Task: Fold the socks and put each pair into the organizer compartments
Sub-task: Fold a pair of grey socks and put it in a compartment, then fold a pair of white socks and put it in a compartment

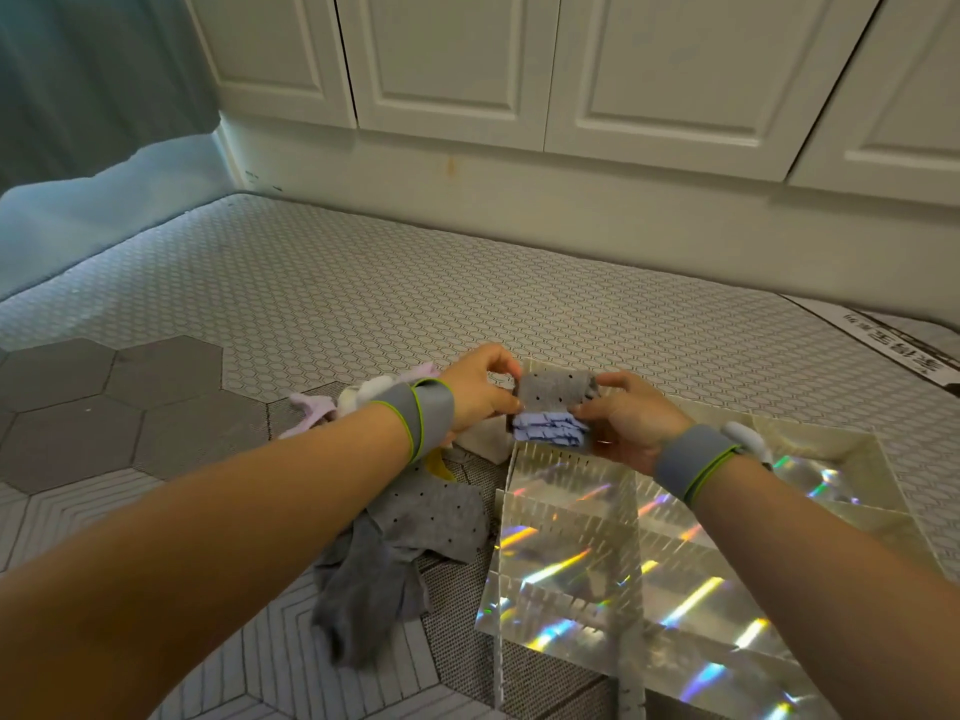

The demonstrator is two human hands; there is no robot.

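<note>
Our left hand (478, 392) and right hand (631, 420) both pinch the folded sock (553, 402) over the organizer (566, 511), 11 o'clock corner; loose socks (415, 532) at its 9 o'clock.

Reaching forward with both bare forearms, grey bands (422, 414) strapped at the wrists. Pinching a folded sock (553, 396) between left hand (478, 392) and right hand (631, 427), fingers curled at its sides.

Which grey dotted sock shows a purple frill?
The folded sock pinched between the left hand and right hand over the organizer; the other grey dotted sock lies loose on the mattress, no frill visible.
</note>
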